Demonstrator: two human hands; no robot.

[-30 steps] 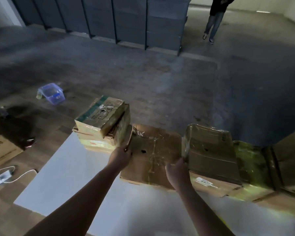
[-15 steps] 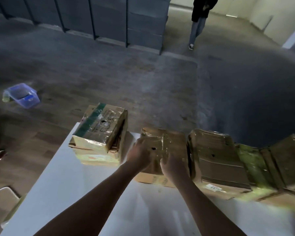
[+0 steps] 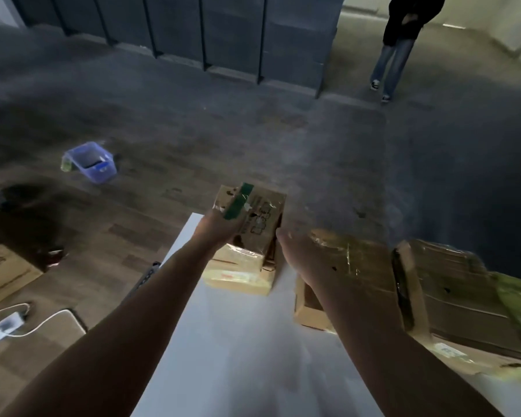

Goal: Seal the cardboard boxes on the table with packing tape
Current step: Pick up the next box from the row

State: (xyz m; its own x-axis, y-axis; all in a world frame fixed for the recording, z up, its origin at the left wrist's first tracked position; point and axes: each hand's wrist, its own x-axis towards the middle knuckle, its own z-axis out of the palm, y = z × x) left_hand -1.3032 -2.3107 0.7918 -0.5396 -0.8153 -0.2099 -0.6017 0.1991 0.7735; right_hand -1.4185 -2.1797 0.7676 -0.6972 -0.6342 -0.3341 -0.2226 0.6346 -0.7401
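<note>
A small cardboard box with a green tape strip (image 3: 260, 212) sits on top of a flatter, shiny taped box (image 3: 238, 276) at the table's far left corner. My left hand (image 3: 218, 231) grips the near-left side of the top box. Just to the right of the stack, my right hand (image 3: 295, 251) hovers with its fingers apart, above the left edge of a tape-covered box (image 3: 361, 266). A larger box with a loose flap (image 3: 454, 299) lies right of that one. No tape roll is visible.
The white table (image 3: 238, 356) runs toward me. On the dark floor are a blue plastic tub (image 3: 91, 162), a cardboard box (image 3: 0, 272) and a white power strip (image 3: 0, 326) at the left. A person (image 3: 400, 40) stands far back right by grey shelving.
Both hands left the middle tape-covered box and moved left to the stacked boxes. My left hand now holds the green-taped top box. The view also shifted.
</note>
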